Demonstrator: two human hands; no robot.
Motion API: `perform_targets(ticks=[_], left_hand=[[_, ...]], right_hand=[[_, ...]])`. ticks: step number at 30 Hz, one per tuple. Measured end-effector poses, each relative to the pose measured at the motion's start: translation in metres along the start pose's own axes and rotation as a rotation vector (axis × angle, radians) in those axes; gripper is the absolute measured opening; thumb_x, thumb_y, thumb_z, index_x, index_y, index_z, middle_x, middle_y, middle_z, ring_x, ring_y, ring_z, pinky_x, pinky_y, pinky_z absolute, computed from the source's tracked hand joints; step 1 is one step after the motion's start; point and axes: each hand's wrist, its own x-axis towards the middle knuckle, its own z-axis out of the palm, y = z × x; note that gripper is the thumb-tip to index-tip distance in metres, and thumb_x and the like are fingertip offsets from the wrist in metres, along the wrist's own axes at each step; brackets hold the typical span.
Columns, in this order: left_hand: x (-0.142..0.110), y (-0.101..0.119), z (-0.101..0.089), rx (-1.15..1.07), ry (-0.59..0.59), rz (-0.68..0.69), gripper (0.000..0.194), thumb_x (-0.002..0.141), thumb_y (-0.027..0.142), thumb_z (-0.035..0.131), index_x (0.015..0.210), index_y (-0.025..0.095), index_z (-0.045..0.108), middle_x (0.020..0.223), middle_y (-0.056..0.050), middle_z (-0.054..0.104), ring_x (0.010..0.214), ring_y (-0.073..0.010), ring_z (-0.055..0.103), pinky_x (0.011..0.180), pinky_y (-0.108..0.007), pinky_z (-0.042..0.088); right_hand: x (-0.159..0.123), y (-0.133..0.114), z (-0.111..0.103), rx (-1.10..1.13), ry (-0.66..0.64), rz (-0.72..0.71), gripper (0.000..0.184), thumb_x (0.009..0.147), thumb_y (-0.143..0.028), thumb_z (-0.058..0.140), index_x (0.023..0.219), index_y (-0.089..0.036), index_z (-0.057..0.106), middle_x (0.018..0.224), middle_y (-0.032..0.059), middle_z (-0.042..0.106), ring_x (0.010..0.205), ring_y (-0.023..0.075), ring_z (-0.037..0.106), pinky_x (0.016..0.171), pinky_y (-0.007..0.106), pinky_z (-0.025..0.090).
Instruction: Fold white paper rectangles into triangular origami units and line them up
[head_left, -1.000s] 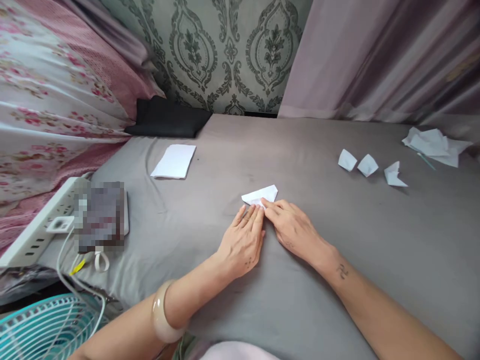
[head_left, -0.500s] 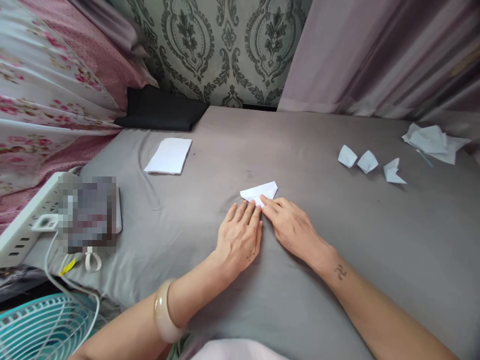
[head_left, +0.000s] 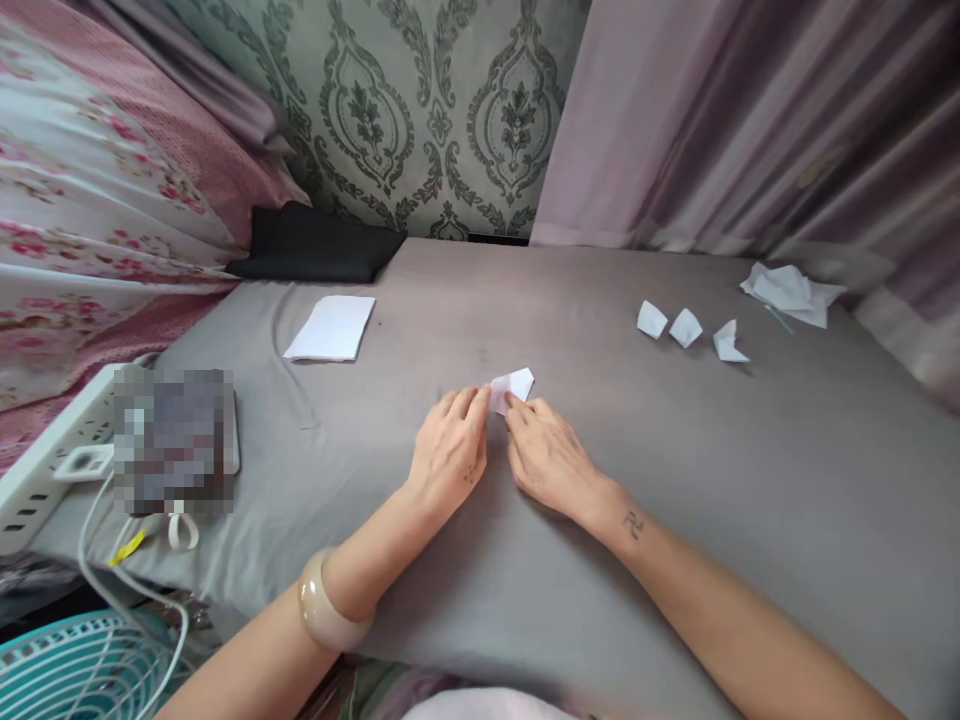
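Note:
A small piece of folded white paper (head_left: pixel 517 384) lies on the grey sheet in front of me. My left hand (head_left: pixel 451 440) has its fingers bent together at the paper's left edge, gripping it. My right hand (head_left: pixel 551 455) holds the near side, its index finger on the paper and the other fingers curled under. The paper's left and near edges are partly hidden by my fingertips.
A stack of white paper (head_left: pixel 330 328) lies at the far left. Three folded paper shapes (head_left: pixel 685 327) and a loose paper pile (head_left: pixel 795 292) with a thin greenish stick are at the right. A power strip (head_left: pixel 45 460), a blurred-out item (head_left: pixel 176 440) and a fan (head_left: pixel 82 665) are at the left.
My left hand has gone from flat, outstretched fingers to bent ones at the paper's left edge. The paper's left part is now folded over, so it looks shorter. The view has turned slightly right.

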Motion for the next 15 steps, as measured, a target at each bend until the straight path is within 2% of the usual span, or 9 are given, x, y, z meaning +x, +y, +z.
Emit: perform_targets(ticks=[2,5,7,10,12,13,15], left_hand=[[-0.004,0.002,0.000,-0.044,0.042,0.016,0.044,0.089,0.012,0.038,0.133,0.015,0.042,0.129,-0.016,0.052,0.116,-0.0277,0.049,0.095,-0.041,0.042],[-0.001,-0.002,0.004,-0.160,0.050,-0.075,0.038,0.091,0.016,0.037,0.128,0.016,0.048,0.120,-0.014,0.056,0.104,-0.0248,0.055,0.085,-0.037,0.047],[0.007,-0.007,0.008,-0.248,0.016,-0.151,0.031,0.093,0.022,0.039,0.117,0.018,0.058,0.109,-0.012,0.060,0.096,-0.0232,0.057,0.077,-0.034,0.048],[0.022,-0.013,0.012,-0.286,-0.037,-0.215,0.021,0.090,0.027,0.048,0.097,0.019,0.067,0.101,-0.011,0.060,0.093,-0.0237,0.057,0.075,-0.034,0.047],[0.029,-0.016,0.015,-0.302,-0.047,-0.227,0.016,0.087,0.025,0.054,0.092,0.019,0.068,0.100,-0.010,0.059,0.093,-0.0234,0.056,0.077,-0.034,0.047],[0.032,-0.017,0.017,-0.314,-0.046,-0.222,0.015,0.086,0.024,0.055,0.092,0.019,0.068,0.100,-0.010,0.058,0.093,-0.0229,0.056,0.077,-0.034,0.047],[0.034,-0.020,0.020,-0.343,-0.035,-0.194,0.015,0.085,0.022,0.055,0.092,0.019,0.068,0.100,-0.009,0.058,0.091,-0.0215,0.055,0.078,-0.034,0.047]], right_hand=[[0.000,-0.008,-0.001,-0.019,0.000,0.044,0.028,0.087,-0.013,0.041,0.109,-0.009,0.057,0.131,0.0200,0.052,0.098,0.0280,0.052,0.080,0.040,0.048],[0.005,-0.006,0.000,-0.004,0.015,0.086,0.025,0.088,-0.011,0.038,0.100,-0.011,0.061,0.119,0.0175,0.059,0.095,0.0270,0.053,0.077,0.038,0.046],[0.013,0.007,0.002,0.052,0.032,0.082,0.024,0.090,-0.012,0.039,0.092,-0.015,0.062,0.106,0.0125,0.064,0.093,0.0239,0.054,0.078,0.035,0.044],[0.028,0.036,0.004,0.168,0.032,0.018,0.017,0.090,-0.017,0.046,0.089,-0.018,0.064,0.097,0.0067,0.064,0.091,0.0197,0.054,0.081,0.033,0.040],[0.038,0.052,0.004,0.206,0.098,0.047,0.011,0.086,-0.021,0.055,0.092,-0.019,0.064,0.102,0.0063,0.061,0.094,0.0199,0.052,0.084,0.033,0.039],[0.041,0.058,0.004,0.226,0.105,0.053,0.016,0.084,-0.023,0.059,0.098,-0.019,0.063,0.106,0.0064,0.060,0.096,0.0203,0.051,0.085,0.034,0.039],[0.045,0.066,0.003,0.237,0.063,0.090,0.020,0.082,-0.028,0.061,0.100,-0.020,0.062,0.103,0.0062,0.060,0.095,0.0210,0.051,0.085,0.035,0.038]])
